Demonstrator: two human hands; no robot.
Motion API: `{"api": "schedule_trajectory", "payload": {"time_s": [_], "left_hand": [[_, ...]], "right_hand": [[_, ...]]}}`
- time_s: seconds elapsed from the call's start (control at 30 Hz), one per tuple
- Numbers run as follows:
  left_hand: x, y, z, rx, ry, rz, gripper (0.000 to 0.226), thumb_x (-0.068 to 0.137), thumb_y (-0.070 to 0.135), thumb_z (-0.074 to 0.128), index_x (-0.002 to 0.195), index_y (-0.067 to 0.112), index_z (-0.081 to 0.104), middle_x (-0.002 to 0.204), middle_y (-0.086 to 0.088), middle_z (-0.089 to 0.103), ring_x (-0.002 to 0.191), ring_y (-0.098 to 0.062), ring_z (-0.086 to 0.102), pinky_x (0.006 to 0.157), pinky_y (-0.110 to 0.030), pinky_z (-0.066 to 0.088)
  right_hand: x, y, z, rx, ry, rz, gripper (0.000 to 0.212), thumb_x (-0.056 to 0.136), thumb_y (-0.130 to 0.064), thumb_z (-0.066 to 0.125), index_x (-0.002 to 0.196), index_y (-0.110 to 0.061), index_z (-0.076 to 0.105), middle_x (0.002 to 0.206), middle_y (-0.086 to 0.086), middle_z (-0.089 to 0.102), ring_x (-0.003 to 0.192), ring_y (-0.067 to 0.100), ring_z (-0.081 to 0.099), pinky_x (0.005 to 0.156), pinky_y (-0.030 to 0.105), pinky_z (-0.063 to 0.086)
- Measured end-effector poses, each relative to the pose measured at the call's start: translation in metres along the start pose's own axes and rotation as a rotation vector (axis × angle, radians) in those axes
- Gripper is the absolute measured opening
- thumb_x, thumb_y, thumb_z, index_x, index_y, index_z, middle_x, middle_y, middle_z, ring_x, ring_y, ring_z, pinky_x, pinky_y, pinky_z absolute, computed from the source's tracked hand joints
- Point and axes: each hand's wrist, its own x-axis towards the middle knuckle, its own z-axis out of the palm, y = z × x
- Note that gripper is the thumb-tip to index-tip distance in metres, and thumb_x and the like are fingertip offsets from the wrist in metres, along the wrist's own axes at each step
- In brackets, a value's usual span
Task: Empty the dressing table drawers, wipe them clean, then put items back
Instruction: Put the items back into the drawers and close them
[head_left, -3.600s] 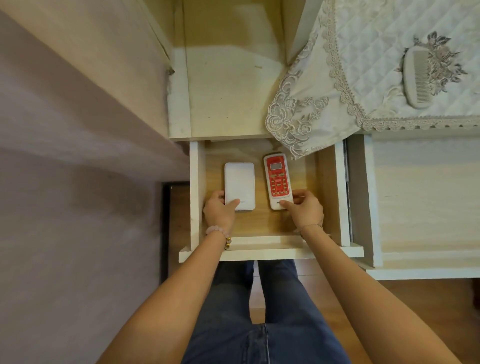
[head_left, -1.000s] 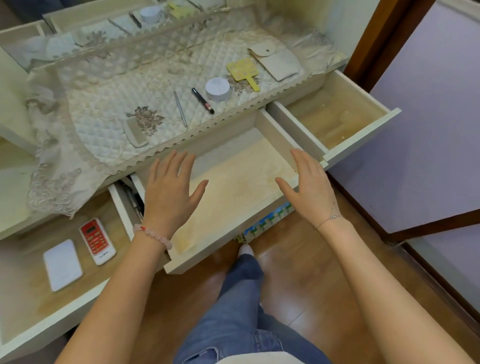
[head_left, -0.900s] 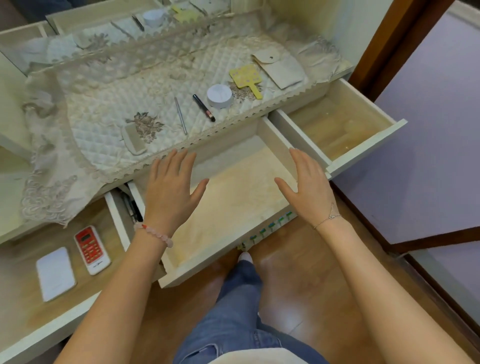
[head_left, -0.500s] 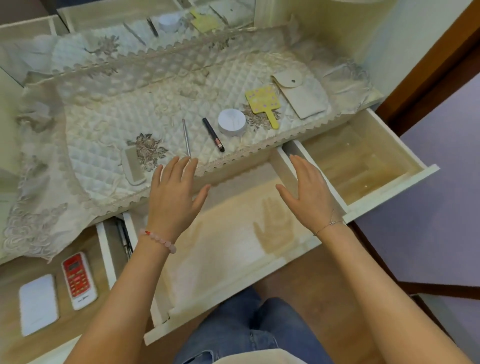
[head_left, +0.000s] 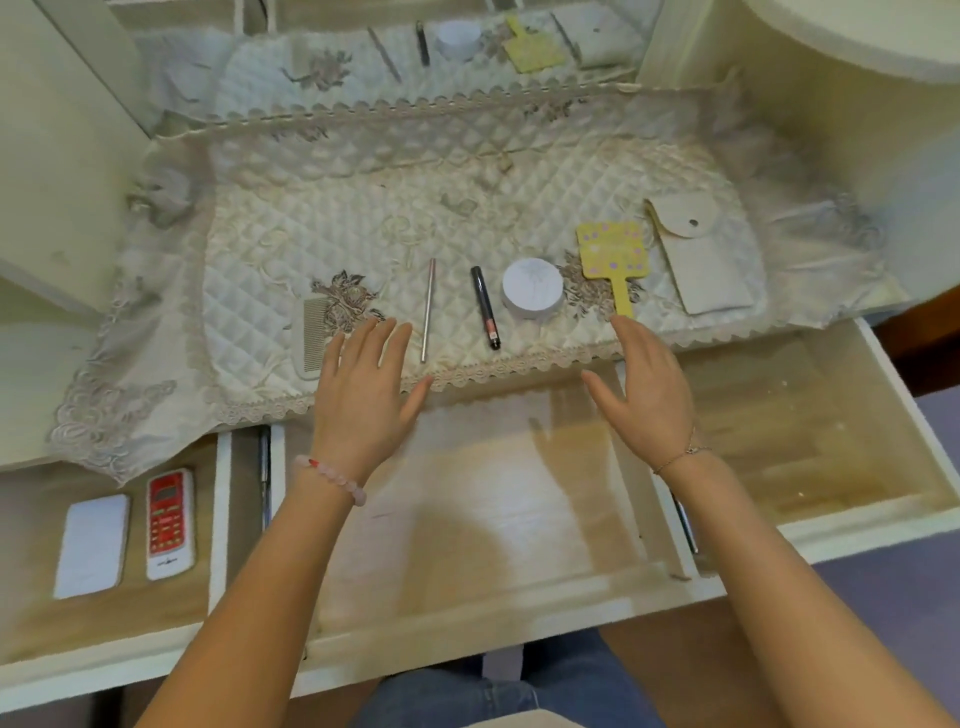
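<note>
Three drawers stand pulled out. The middle drawer (head_left: 467, 613) holds nothing. In the left drawer (head_left: 104, 639) lie a white flat box (head_left: 92, 545) and a red remote (head_left: 170, 522). The right drawer (head_left: 841, 457) is bare. On the quilted cloth (head_left: 415, 208) lie a comb (head_left: 311, 338), a silver stick (head_left: 427, 309), a black pen (head_left: 484, 306), a round white jar (head_left: 532, 287), a yellow hand mirror (head_left: 614, 260) and a beige pouch (head_left: 701, 254). My left hand (head_left: 363, 400) hovers open at the cloth's front edge by the comb. My right hand (head_left: 644, 389) is open below the mirror's handle.
A mirror (head_left: 415, 47) at the back reflects the tabletop items. White cabinet walls rise at left (head_left: 67, 156) and right (head_left: 779, 130). The lace edge of the cloth (head_left: 104, 426) hangs over the left drawer. My jeans-clad legs (head_left: 493, 691) are below the middle drawer.
Both hands left the white box and remote in the left drawer, then moved over the empty middle drawer and forward to the cloth's front edge. The view tilted up toward the tabletop.
</note>
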Motion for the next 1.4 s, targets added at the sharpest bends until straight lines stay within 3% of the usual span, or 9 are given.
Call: {"api": "schedule_trajectory", "payload": {"time_s": [0.23,0.4,0.57,0.73,0.83,1.1,1.27,1.4], "left_hand": [[0.02,0.028,0.021,0.011,0.023,-0.082,0.057,0.089,0.045,0.039,0.126,0.004,0.053,0.127,-0.014,0.057,0.124,-0.033,0.049,0.103,-0.052,0.035],[0.035,0.049,0.036,-0.039,0.04,-0.151,0.058,0.088,0.046,0.039,0.128,0.006,0.052,0.129,-0.014,0.056,0.123,-0.032,0.049,0.102,-0.05,0.037],[0.047,0.069,0.052,-0.285,0.102,-0.297,0.048,0.09,0.036,0.05,0.127,0.006,0.05,0.125,-0.012,0.057,0.116,-0.029,0.052,0.095,-0.04,0.04],[0.072,0.093,0.064,-0.662,0.132,-0.622,0.045,0.085,0.027,0.066,0.125,0.011,0.051,0.112,-0.001,0.056,0.098,-0.016,0.054,0.082,-0.027,0.043],[0.085,0.099,0.073,-0.704,0.132,-0.73,0.043,0.081,0.03,0.07,0.118,0.013,0.053,0.1,-0.001,0.057,0.085,-0.016,0.055,0.074,-0.033,0.048],[0.099,0.099,0.08,-0.621,0.051,-0.786,0.026,0.081,0.017,0.066,0.105,0.011,0.059,0.086,-0.002,0.061,0.077,-0.016,0.057,0.063,-0.026,0.041],[0.094,0.097,0.074,-0.727,0.093,-0.829,0.019,0.081,0.013,0.068,0.099,0.01,0.063,0.074,0.005,0.059,0.073,-0.015,0.059,0.074,-0.034,0.052],[0.078,0.096,0.069,-0.799,0.138,-0.836,0.015,0.081,0.013,0.068,0.095,0.011,0.062,0.07,0.01,0.055,0.07,-0.015,0.058,0.072,-0.041,0.055]], "right_hand": [[0.044,0.035,-0.003,0.025,-0.08,-0.075,0.063,0.089,-0.037,0.054,0.14,-0.007,0.034,0.144,0.01,0.039,0.135,0.026,0.034,0.112,0.039,0.027],[0.068,0.056,0.002,0.045,-0.144,-0.101,0.067,0.087,-0.042,0.047,0.141,-0.007,0.033,0.146,0.01,0.038,0.136,0.026,0.032,0.113,0.04,0.026],[0.092,0.054,0.008,0.201,-0.16,-0.092,0.061,0.09,-0.031,0.056,0.142,-0.01,0.032,0.146,0.006,0.037,0.136,0.02,0.03,0.112,0.029,0.023],[0.122,0.036,0.026,0.41,-0.181,0.076,0.065,0.084,-0.039,0.063,0.139,-0.015,0.039,0.137,0.006,0.044,0.128,0.022,0.038,0.107,0.034,0.033],[0.137,0.03,0.044,0.444,-0.247,0.186,0.068,0.079,-0.042,0.069,0.135,-0.014,0.043,0.13,0.01,0.047,0.12,0.026,0.044,0.101,0.039,0.039],[0.149,0.024,0.066,0.415,-0.3,0.232,0.055,0.065,-0.044,0.075,0.108,-0.012,0.063,0.111,0.011,0.059,0.104,0.028,0.055,0.084,0.041,0.05],[0.147,0.017,0.066,0.463,-0.264,0.283,0.05,0.071,-0.031,0.076,0.11,-0.009,0.055,0.115,0.009,0.059,0.102,0.025,0.056,0.075,0.033,0.045],[0.143,0.011,0.062,0.495,-0.248,0.308,0.049,0.073,-0.026,0.076,0.112,-0.008,0.051,0.115,0.007,0.061,0.101,0.024,0.058,0.071,0.029,0.04]]}}
